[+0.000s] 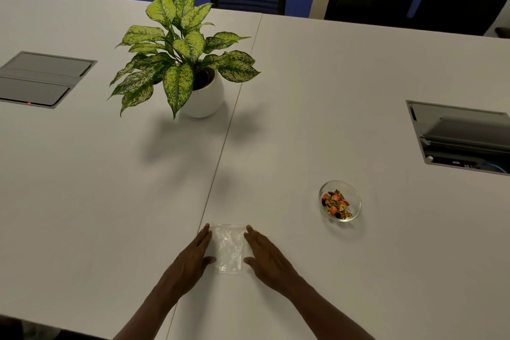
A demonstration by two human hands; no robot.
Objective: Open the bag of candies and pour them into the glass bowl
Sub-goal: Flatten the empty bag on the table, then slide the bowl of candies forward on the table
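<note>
Candies (336, 204) observed in glass bowl (356, 201), R side of bench (303, 91). Bag (228, 248) flat, apparently empty, betw. left hand (193, 257) and right hand (266, 254); both grips wide, nothing held. Task judged essentially complete.

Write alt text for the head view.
Two bare hands, left hand and right hand, lie flat beside an empty-looking clear plastic bag on a white table. Right of it, a glass bowl holds wrapped candies; a potted plant stands behind.
</note>
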